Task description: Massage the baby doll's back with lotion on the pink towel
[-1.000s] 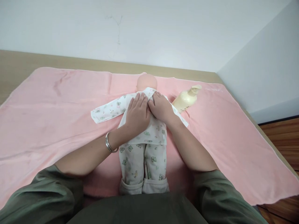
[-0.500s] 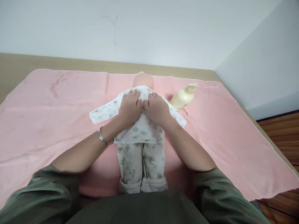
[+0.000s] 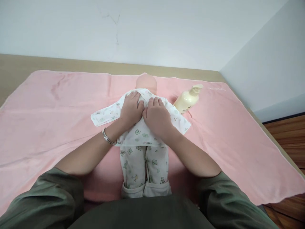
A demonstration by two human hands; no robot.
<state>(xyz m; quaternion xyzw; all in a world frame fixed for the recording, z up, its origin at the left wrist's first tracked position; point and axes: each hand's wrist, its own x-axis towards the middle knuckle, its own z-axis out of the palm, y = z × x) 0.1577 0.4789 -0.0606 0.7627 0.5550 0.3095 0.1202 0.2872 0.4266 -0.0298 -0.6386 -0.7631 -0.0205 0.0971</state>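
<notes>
A baby doll [image 3: 146, 83] lies on the pink blanket with its head at the far end and its legs toward me. It wears a white printed top [image 3: 140, 135] and matching trousers [image 3: 156, 162]. On the left of its upper back my left hand [image 3: 131, 109] rests flat, fingers stretched out. My right hand [image 3: 157, 116] lies beside it on the right side of the back, fingers extended, its thumb close to my left thumb. Neither hand holds anything. The doll's face is not visible.
A cream pump bottle [image 3: 187, 99] lies tilted on the pink blanket [image 3: 228, 136], just right of the doll's right-hand sleeve. The blanket covers a light wooden table [image 3: 83, 64] against a white wall. Brown wood panels show at the right edge.
My right hand has slid down the doll's back toward me and slightly inward. My left hand stays nearly in place. The top's shoulder fabric has shifted a little.
</notes>
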